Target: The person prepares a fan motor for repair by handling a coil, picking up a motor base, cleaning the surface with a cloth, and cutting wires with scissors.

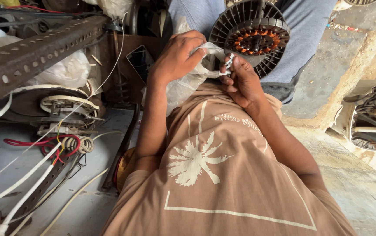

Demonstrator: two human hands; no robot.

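Note:
My left hand (178, 56) grips the top of a thin white plastic bag (187, 83) that hangs down against my tan shirt. My right hand (242, 81) pinches a small white piece (229, 61) at the bag's mouth, fingers closed on it. Just beyond both hands a round fan motor (253, 37) with dark fins and copper windings rests on my lap, between my grey trouser legs.
A rusty perforated angle bar (34, 54) crosses the upper left. Below it lie another motor stator (63, 109), red and white wires (43, 148) and a coil. A dark phone (139, 61) leans behind my left arm. A concrete ledge (349, 87) runs along the right.

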